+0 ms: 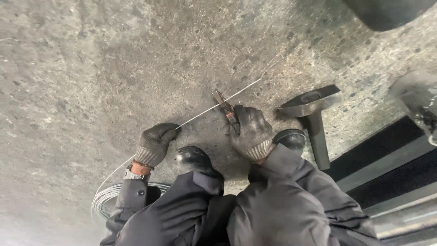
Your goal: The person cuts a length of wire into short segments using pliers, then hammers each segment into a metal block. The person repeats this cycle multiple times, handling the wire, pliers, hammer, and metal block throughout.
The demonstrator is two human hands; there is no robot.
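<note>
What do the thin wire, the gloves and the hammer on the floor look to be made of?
The wire looks like bare metal, probably steel: thin, silvery, catching light. The gloves, on the left hand and the right hand, look like dark knitted fabric, with ribbed cuffs. The hammer seems to have a dull grey metal head; its dark handle's material is unclear.

The floor point(114, 59) was rough grey concrete, pitted and speckled with small dark and pale flecks, with a darker, smoother patch across its middle. Light fell unevenly on it, paler at the left edge and the lower left corner. At the lower right ran dark strips point(387, 150) and pale metal rails point(400, 200), laid side by side on a slant. A dark rounded shape point(387, 11) cut into the upper right corner, too cropped to identify.
</note>
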